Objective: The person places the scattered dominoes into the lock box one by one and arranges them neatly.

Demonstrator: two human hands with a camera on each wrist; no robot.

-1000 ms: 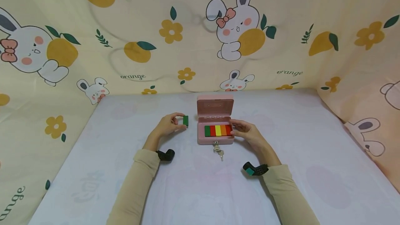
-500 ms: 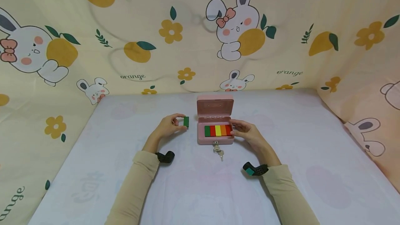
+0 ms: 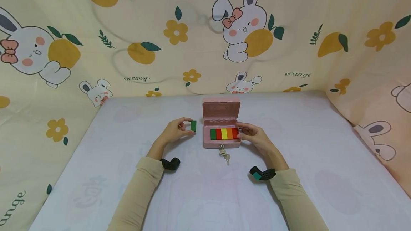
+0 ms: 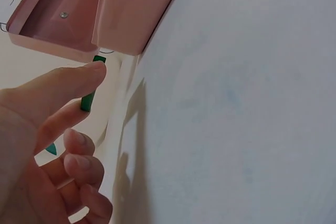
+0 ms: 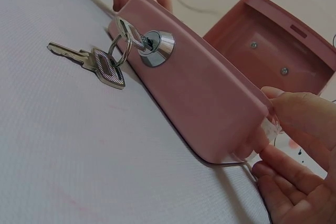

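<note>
Between thumb and index finger my left hand (image 3: pixel 173 130) pinches a small green block (image 3: pixel 193 126), held upright just left of the pink metal cash box (image 3: pixel 208 144). In the left wrist view the green block (image 4: pixel 87 102) shows edge-on, close to the box's side wall, with the other fingers curled below. The box's lid (image 3: pixel 221 110) stands raised. Inside lies a row of colored blocks (image 3: pixel 224 134): green, red, yellow, orange and red. My right hand (image 3: pixel 257 137) grips the box's right side, thumb at the rim and fingers against the side wall (image 5: pixel 252 142).
A silver lock (image 5: pixel 159 51) sits in the box's front wall, one key in it and a second key (image 5: pixel 106 69) hanging from the ring onto the white tabletop (image 3: pixel 205 195). Behind stands a patterned cloth backdrop (image 3: pixel 192 56).
My left hand has shifted slightly right and toward me with the green block, nearer the box. The right hand and the box have stayed where they were.
</note>
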